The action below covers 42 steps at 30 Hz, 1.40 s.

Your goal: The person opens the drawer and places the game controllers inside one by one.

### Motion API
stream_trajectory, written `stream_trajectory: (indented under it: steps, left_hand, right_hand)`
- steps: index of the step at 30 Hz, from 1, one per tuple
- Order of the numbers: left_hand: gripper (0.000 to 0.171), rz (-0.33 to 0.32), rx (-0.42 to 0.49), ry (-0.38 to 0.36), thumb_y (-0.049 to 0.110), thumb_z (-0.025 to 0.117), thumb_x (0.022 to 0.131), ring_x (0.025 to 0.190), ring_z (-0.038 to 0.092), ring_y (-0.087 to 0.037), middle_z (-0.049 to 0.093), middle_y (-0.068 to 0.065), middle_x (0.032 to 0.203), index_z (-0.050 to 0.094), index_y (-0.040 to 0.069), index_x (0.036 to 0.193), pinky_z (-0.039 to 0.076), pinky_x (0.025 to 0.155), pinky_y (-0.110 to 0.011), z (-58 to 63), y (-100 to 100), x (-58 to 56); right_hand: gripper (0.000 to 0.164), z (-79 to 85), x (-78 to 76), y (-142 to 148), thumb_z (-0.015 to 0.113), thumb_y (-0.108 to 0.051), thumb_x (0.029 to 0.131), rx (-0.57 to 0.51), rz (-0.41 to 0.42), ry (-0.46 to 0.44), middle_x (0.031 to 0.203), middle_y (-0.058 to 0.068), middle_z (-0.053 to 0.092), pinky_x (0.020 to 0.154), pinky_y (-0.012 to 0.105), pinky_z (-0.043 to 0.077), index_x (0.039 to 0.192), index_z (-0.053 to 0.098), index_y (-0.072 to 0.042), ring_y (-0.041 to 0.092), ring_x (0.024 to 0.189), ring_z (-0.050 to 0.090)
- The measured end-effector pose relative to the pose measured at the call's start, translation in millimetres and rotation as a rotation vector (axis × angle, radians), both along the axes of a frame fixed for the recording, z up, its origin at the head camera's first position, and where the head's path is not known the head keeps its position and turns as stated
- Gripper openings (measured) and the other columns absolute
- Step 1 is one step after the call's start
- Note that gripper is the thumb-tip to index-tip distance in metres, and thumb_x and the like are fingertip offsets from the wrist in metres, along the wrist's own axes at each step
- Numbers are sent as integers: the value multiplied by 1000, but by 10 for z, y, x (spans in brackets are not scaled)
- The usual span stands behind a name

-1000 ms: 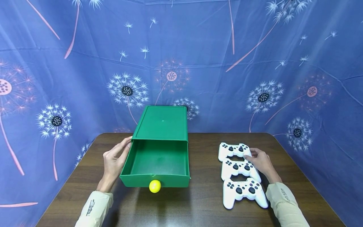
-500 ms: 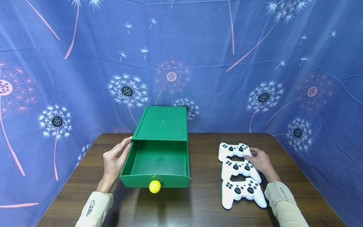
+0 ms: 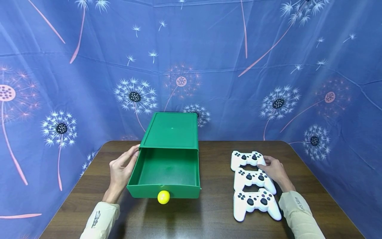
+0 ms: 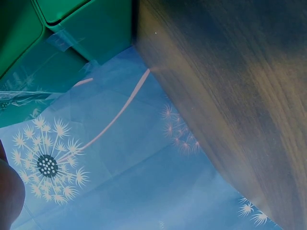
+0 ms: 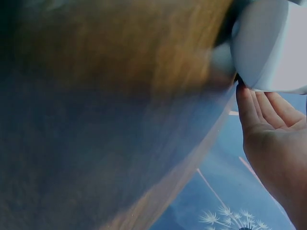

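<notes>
A green plastic drawer box [image 3: 170, 131] stands on the table, its drawer [image 3: 165, 191] pulled out toward me with bare floor inside and a yellow ball knob [image 3: 163, 197] on the front. My left hand [image 3: 120, 171] touches the box's left side where drawer and casing meet, fingers and thumb nearly straight. At right lie three white game controllers in a column: far [image 3: 248, 158], middle [image 3: 253, 179] and near [image 3: 256, 203]. My right hand [image 3: 276, 171] holds the far controller by its right grip, thumb on top. In the right wrist view, fingers [image 5: 273, 108] reach to a blurred white controller.
The brown wooden table [image 3: 215, 212] runs back to a blue dandelion-print cloth [image 3: 221, 83] hanging behind and at both sides. Clear tape [image 4: 67, 40] shows on the green box in the left wrist view.
The near controller has slid slightly left, and my right sleeve has shifted a little left too. Both hands keep their places; the head view has tilted very slightly.
</notes>
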<state>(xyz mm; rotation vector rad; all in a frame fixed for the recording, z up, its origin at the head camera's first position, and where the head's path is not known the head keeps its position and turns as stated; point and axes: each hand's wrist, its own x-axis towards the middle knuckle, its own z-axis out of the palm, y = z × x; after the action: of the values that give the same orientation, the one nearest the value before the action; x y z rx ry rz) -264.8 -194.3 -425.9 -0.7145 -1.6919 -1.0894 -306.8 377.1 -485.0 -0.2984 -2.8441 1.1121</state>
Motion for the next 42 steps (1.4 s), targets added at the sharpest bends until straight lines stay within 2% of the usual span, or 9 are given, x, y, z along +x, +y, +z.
stream_trajectory:
  steps: [8, 15, 27, 42]
  left_hand:
    - [49, 3, -3, -5, -32, 69, 75, 107, 69, -1, 74, -23, 111, 74, -8, 118, 54, 89, -15, 5, 1, 3]
    - [45, 2, -4, -11, -32, 69, 75, 107, 68, -1, 73, -26, 110, 73, -12, 115, 54, 89, -15, -2, 3, 4]
    - [49, 3, -2, -7, -32, 69, 75, 106, 69, -3, 74, -24, 111, 74, -9, 117, 54, 89, -16, 5, 5, 14]
    - [49, 10, -8, 2, -33, 69, 74, 106, 69, -3, 74, -25, 110, 74, -10, 116, 54, 88, -15, 12, 10, 23]
  right_hand:
    - [68, 12, -21, 17, 71, -15, 96, -29, 0, -22, 137, 39, 51, 104, 63, 44, 148, 39, 16, 54, 127, 49]
    - [71, 2, -40, 29, 72, -17, 96, -43, 4, -43, 138, 39, 50, 105, 62, 43, 149, 38, 16, 53, 127, 48]
    - [72, -26, -71, 43, 75, -18, 94, -3, 17, -31, 135, 39, 53, 103, 63, 44, 147, 40, 17, 53, 125, 50]
    - [71, -2, -32, 42, 77, -19, 92, 59, 8, 7, 129, 37, 60, 98, 61, 48, 144, 45, 18, 52, 119, 56]
